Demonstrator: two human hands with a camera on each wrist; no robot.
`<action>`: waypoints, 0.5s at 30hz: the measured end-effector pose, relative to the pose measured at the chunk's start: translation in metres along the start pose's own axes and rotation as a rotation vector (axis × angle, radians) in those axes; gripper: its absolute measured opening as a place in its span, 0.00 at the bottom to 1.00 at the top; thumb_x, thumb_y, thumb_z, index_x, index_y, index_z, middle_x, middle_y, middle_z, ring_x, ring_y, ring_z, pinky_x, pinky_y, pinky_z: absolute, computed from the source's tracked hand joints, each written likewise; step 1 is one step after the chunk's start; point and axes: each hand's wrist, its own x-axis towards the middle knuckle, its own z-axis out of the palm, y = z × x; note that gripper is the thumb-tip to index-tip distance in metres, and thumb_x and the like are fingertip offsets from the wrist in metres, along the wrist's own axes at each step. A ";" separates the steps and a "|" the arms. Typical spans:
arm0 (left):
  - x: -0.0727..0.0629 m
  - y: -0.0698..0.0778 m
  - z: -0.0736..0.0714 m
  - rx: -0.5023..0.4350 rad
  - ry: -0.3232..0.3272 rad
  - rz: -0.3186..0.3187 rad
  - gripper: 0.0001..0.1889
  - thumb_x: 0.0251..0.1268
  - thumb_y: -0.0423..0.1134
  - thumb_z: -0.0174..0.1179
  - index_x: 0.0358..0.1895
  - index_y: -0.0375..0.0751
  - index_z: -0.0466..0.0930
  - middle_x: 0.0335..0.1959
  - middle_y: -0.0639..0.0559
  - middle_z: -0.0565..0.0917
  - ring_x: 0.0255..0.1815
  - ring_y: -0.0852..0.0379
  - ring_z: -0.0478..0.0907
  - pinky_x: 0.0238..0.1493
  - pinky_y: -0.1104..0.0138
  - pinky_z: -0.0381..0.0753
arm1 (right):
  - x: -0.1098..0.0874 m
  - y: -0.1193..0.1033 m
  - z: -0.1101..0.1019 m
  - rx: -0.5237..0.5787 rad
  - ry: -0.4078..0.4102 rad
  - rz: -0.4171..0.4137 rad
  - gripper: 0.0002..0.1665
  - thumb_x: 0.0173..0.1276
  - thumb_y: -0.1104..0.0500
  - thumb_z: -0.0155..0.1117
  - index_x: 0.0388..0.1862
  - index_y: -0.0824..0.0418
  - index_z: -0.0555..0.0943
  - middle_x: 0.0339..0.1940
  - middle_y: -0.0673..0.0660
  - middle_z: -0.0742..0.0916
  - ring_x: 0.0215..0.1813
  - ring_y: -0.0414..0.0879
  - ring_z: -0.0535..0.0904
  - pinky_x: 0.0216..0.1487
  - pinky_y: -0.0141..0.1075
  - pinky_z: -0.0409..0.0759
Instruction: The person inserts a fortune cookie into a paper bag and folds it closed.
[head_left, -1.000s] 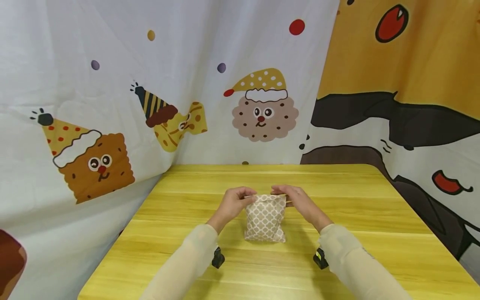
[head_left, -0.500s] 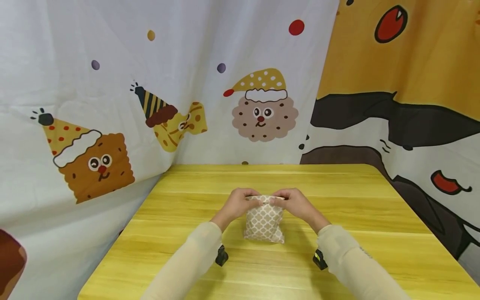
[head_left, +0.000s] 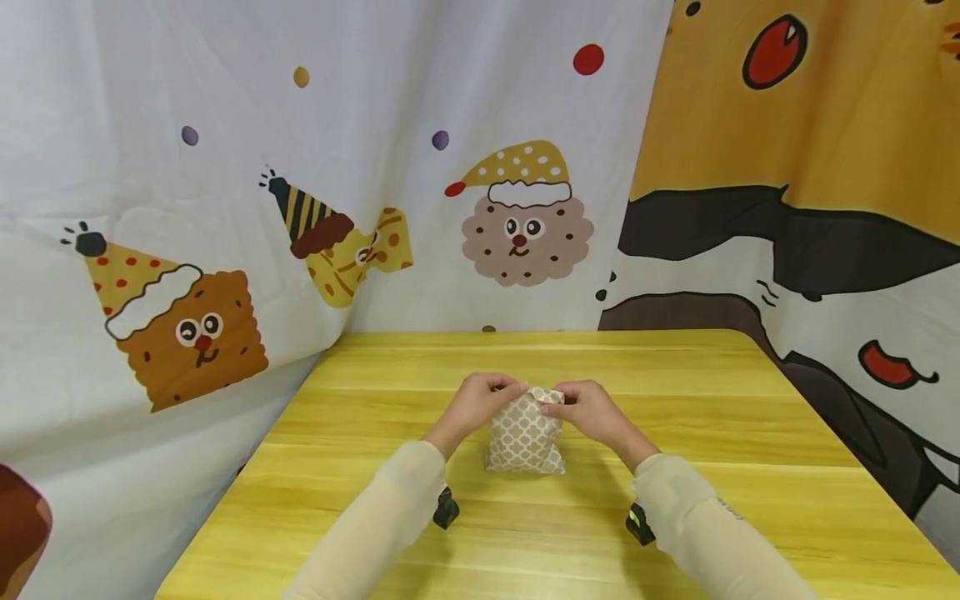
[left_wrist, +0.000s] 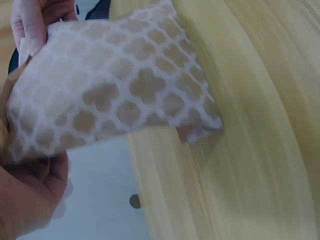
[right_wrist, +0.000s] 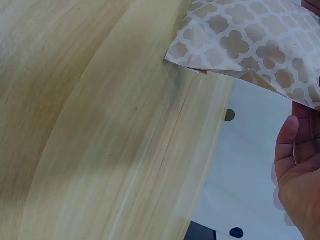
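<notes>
A small paper bag with a beige and white quatrefoil pattern stands on the wooden table, its top edge partly folded over. My left hand pinches the bag's upper left edge, thumb in front and fingers behind. At the upper right corner, my right hand holds the folded flap between thumb and fingers. In the left wrist view the paper bag fills much of the picture, a hand at each side of its top. The right wrist view shows the bag's lower part. What the bag contains is hidden.
The yellow wood-grain table extends around the bag on all sides. Behind it hangs a white curtain printed with cartoon biscuits, beside an orange and black printed section. Black wrist-worn devices sit under both forearms.
My right hand came from beside the bag to grip its top, and both hands met at the middle. Now the hands are farther apart, and the top is folded at the right.
</notes>
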 end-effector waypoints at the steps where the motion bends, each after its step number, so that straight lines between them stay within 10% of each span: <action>1: 0.000 0.001 0.001 0.009 0.000 0.006 0.14 0.68 0.54 0.63 0.44 0.50 0.88 0.40 0.58 0.85 0.38 0.57 0.79 0.39 0.62 0.80 | 0.000 0.000 0.000 0.003 -0.002 -0.003 0.09 0.66 0.55 0.71 0.30 0.58 0.85 0.17 0.52 0.74 0.21 0.43 0.63 0.23 0.33 0.64; 10: 0.000 0.003 0.006 0.068 0.015 0.028 0.06 0.66 0.40 0.67 0.43 0.45 0.89 0.39 0.56 0.87 0.37 0.61 0.81 0.39 0.64 0.83 | -0.001 0.003 -0.007 0.068 -0.060 -0.021 0.19 0.71 0.50 0.65 0.53 0.61 0.86 0.44 0.54 0.87 0.42 0.45 0.80 0.43 0.39 0.80; 15: -0.001 0.006 0.011 0.063 -0.002 0.059 0.09 0.68 0.45 0.66 0.44 0.47 0.89 0.38 0.57 0.86 0.36 0.60 0.81 0.38 0.65 0.82 | 0.000 0.000 -0.005 0.040 0.004 -0.024 0.15 0.72 0.50 0.65 0.45 0.60 0.89 0.40 0.54 0.88 0.35 0.47 0.75 0.34 0.38 0.74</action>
